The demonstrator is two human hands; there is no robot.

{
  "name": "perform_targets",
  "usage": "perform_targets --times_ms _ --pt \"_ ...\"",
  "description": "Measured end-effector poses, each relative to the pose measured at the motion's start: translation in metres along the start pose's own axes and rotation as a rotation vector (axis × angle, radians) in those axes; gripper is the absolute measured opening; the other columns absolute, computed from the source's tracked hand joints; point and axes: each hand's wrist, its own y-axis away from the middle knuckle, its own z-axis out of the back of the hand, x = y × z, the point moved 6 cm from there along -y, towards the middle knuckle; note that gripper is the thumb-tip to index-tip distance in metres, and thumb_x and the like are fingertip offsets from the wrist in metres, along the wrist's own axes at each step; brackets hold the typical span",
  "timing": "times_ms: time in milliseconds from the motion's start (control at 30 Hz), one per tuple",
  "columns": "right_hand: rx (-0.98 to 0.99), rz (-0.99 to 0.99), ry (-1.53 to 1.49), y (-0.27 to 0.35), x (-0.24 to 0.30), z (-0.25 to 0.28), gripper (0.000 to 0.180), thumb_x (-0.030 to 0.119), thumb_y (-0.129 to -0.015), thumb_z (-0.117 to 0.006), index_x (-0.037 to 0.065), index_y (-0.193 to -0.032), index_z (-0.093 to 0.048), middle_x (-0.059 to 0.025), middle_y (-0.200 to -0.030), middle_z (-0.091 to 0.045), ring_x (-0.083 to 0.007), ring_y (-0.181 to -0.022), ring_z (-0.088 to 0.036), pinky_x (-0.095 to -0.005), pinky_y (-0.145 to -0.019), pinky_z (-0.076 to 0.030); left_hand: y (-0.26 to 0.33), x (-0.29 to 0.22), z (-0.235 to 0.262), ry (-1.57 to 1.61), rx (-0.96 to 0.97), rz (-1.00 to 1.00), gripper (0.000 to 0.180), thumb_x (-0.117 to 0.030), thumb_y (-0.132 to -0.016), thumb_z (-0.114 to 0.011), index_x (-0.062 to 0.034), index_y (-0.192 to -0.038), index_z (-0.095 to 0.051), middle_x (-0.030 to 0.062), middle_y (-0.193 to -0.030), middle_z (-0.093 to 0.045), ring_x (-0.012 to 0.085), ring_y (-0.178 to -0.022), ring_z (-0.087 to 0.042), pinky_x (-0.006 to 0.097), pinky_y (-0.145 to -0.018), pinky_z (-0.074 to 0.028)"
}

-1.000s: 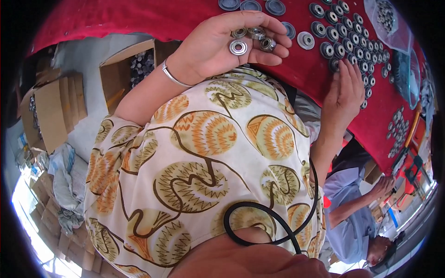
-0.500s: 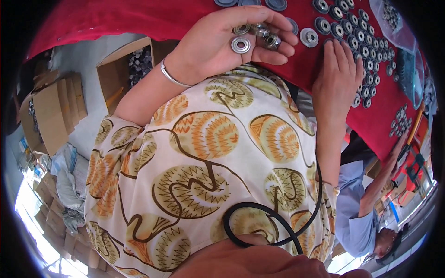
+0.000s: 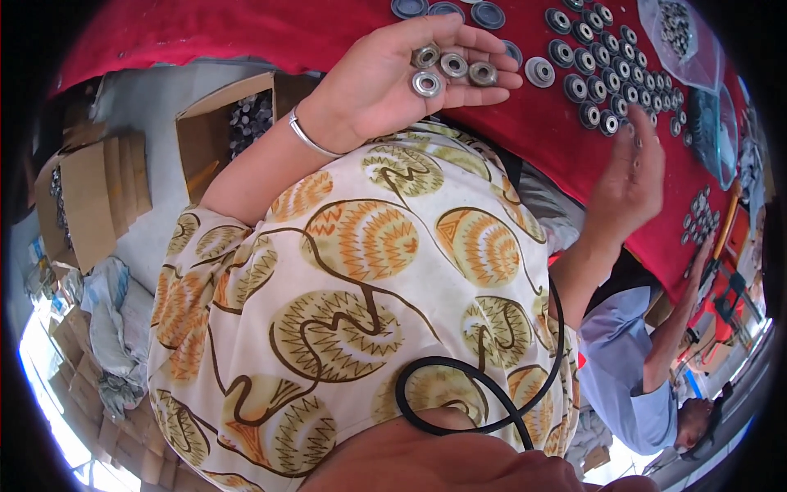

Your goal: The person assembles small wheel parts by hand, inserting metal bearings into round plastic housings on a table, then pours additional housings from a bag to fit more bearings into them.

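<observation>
A: Nearest the camera, what shows?

B: Patterned blouse (image 3: 361, 279), cream w/ orange and olive swirls, fills the centre. Black cable (image 3: 484, 394) loops across it near the lower edge.

A: Left hand, status?

B: Left hand (image 3: 393, 78) is palm up, fingers spread flat, not clenched. Four small metal bearings (image 3: 452, 70) rest loose on the palm and fingers; no pinch on them. Thin silver bangle (image 3: 307, 138) sits on the wrist. The hand is held over the near edge of the red cloth (image 3: 270, 29).

A: Right hand?

B: Right hand (image 3: 630, 182) hovers above the red cloth, fingers extended and slightly blurred, relaxed and holding nothing visible. Fingertips are just beside the near end of the bearing rows (image 3: 611, 70).

A: Layout on the cloth?

B: Bearing rows run in neat lines toward the far right. One single bearing (image 3: 539, 71) lies apart, between the left hand's fingertips and the rows. Clear plastic bag (image 3: 680, 37) of more parts lies past the rows, at the far right.

A: Off the table?

B: Open cardboard box (image 3: 225, 131) w/ dark parts sits on the floor at left, beside folded cartons (image 3: 86, 205). Another person in a blue shirt (image 3: 627, 369) stands at lower right, one arm reaching to the cloth edge.
</observation>
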Motion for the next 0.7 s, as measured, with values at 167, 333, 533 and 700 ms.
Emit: perform_targets --times_ms 167,333,533,700 --pt "0.367 0.325 -0.276 -0.005 0.065 -0.059 0.031 0.006 -0.079 -0.072 0.008 -0.11 -0.068 -0.0076 -0.101 -0.067 -0.028 -0.098 -0.062 -0.0378 -0.084 -0.047 -0.008 0.014 0.008 0.099 0.023 0.09 0.044 -0.031 -0.102 -0.049 0.0076 -0.12 -0.061 0.0177 -0.117 -0.064 0.0267 -0.111 -0.062 0.044 -0.101 -0.049" --pt "0.458 0.276 -0.366 -0.006 0.056 -0.085 0.028 0.007 -0.08 -0.071 0.009 -0.108 -0.069 -0.0069 -0.1 -0.065 -0.0286 -0.095 -0.061 -0.0402 -0.082 -0.046 -0.001 0.011 0.02 0.108 -0.062 0.076 0.048 -0.035 -0.103 -0.047 0.0065 -0.124 -0.058 0.015 -0.116 -0.063 0.0227 -0.11 -0.061 0.043 -0.102 -0.047" --pt "0.335 0.358 -0.4 -0.006 0.056 -0.081 0.024 0.005 -0.079 -0.07 0.008 -0.103 -0.069 -0.0069 -0.102 -0.066 -0.0284 -0.097 -0.061 -0.0408 -0.083 -0.046 0.001 0.002 0.013 0.057 -0.012 0.025 0.049 -0.035 -0.103 -0.046 0.0068 -0.125 -0.056 0.016 -0.12 -0.062 0.0232 -0.115 -0.059 0.042 -0.102 -0.048" --pt "0.413 0.284 -0.241 -0.004 0.055 -0.076 0.026 0.004 -0.079 -0.07 0.008 -0.105 -0.067 -0.0072 -0.105 -0.067 -0.0279 -0.101 -0.061 -0.0411 -0.087 -0.046 0.006 0.001 -0.005 -0.159 -0.162 0.029 0.054 -0.037 -0.105 -0.041 0.0062 -0.135 -0.05 0.0181 -0.126 -0.06 0.025 -0.116 -0.06 0.039 -0.099 -0.05"
